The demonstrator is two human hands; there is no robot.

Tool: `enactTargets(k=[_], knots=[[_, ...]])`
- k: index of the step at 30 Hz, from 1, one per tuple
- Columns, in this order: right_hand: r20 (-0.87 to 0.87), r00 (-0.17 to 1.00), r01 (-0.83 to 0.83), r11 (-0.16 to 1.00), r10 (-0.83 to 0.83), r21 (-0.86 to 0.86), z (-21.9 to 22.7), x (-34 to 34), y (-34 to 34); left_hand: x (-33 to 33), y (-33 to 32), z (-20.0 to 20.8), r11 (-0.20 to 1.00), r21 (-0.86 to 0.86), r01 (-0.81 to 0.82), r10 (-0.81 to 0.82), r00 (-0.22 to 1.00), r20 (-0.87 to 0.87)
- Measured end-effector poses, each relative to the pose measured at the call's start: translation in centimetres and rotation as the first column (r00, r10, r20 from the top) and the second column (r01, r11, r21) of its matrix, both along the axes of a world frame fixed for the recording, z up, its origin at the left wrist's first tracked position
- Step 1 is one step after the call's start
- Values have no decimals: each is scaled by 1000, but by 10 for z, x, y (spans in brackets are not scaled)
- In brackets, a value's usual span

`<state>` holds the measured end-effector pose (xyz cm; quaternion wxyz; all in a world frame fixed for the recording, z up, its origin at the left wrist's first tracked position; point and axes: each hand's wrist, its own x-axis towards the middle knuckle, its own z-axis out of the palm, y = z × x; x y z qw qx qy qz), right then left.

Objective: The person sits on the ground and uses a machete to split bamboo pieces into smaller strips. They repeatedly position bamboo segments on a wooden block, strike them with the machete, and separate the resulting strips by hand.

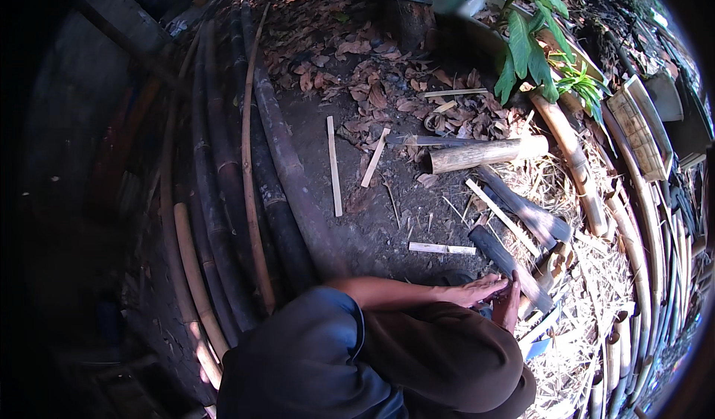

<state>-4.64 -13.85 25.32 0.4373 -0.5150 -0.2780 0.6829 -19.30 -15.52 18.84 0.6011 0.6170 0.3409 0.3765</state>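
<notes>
My left hand (471, 292) reaches in from the left past my knees, its fingers stretched toward my right hand (508, 304). The right hand stands nearly upright with its fingers extended, and the fingertips of both hands meet or almost touch. Nothing shows clearly between them. Just beyond the fingers lies a dark split bamboo piece (500, 256). A short pale bamboo strip (442, 248) rests on the soil to the left of it. Beside my right hand, a pale strip and a blue object (539, 348) lie partly hidden by my knee.
Long dark bamboo poles (223, 151) run along the left. Ahead lie a thick cut bamboo section (488, 154), loose pale strips (334, 167) and dry leaves. Shavings (588, 270) cover the ground at right, bordered by more bamboo. A tree trunk (410, 9) and green plant (532, 43) stand farther off.
</notes>
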Motion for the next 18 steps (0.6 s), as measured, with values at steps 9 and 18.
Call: enactTargets(k=[9,18], knots=[[383,905,-220,974,184,51,5,2,-32,-27,1,6,511,-829,-226,574,808,133],[594,755,-331,943,279,-22,2,21,-56,-275,-43,-56,665,-500,-556,313,814,-489]])
